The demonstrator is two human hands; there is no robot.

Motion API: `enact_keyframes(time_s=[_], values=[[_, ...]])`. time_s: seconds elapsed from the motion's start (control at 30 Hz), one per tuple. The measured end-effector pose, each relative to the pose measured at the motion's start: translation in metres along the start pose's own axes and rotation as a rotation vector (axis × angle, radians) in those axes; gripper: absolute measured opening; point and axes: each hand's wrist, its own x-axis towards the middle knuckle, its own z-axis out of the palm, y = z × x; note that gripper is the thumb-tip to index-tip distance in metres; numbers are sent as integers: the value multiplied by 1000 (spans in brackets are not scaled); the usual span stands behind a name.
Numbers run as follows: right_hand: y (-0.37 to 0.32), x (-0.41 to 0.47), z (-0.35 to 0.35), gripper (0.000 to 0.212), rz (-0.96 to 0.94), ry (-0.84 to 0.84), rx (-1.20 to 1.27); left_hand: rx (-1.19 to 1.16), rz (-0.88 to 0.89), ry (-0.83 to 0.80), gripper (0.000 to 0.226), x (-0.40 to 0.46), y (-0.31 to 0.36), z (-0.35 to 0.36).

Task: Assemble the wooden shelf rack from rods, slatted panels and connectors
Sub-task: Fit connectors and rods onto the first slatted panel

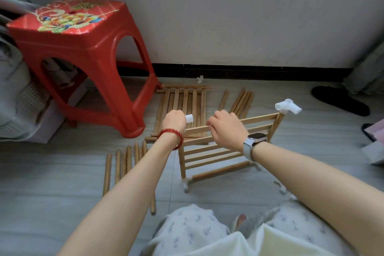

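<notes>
Connector (189, 118) is gripped by left hand (173, 119), panel (209, 147) top slat by right hand (225, 129); light, stiff, best held near corners.

Both your bare forearms reach forward from the bottom of the view, angling inward so your hands sit near each other at the centre. Your left hand (174, 119) is knuckles up, fingers curled closed around something white, with a red bead bracelet on that wrist. Your right hand (226, 130) is also back up, fingers curled downward in a grip, thumb side toward the left hand. A pale-strapped watch sits on your right wrist.
</notes>
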Motion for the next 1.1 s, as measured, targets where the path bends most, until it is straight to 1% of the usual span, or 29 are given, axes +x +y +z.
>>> enact_keyframes(time_s=[0.03,0.07,0.1,0.13,0.17,0.2,0.23,0.33,0.4,0.47,0.57,0.63,0.7,0.77,0.93,1.1], values=[[2,1,2,29,5,49,-31,-57,-59,-6,29,0,4,2],[4,2,4,31,14,44,-39,-152,-88,-15,27,3,4,2],[6,4,5,33,22,-17,-19,-250,-117,-16,25,0,4,2],[8,6,5,37,23,-115,11,-357,-152,-20,26,-5,3,2],[12,8,6,40,12,-216,32,-375,-149,-37,30,-7,3,6],[14,9,7,41,-14,-290,31,-319,-113,-41,36,-9,4,9],[16,8,9,40,-55,-333,17,-213,-52,-22,41,-12,4,12],[16,4,21,33,-178,-383,8,122,182,61,52,-17,4,18],[17,0,25,28,-206,-380,22,282,285,105,54,-23,1,21],[19,-1,25,23,-219,-378,25,337,383,162,53,-28,-3,22],[20,-4,29,34,-226,-353,41,397,490,255,53,-35,-6,21],[20,-5,32,38,-226,-327,51,403,469,241,54,-36,-7,22],[19,-6,32,35,-217,-294,64,388,391,186,55,-32,-5,23],[20,-5,33,36,-209,-252,58,386,347,167,54,-25,-4,24],[25,-6,44,38,-231,-121,39,390,337,123,50,-10,-11,28],[24,-8,51,40,-234,-98,20,429,327,117,53,-7,-16,34]])
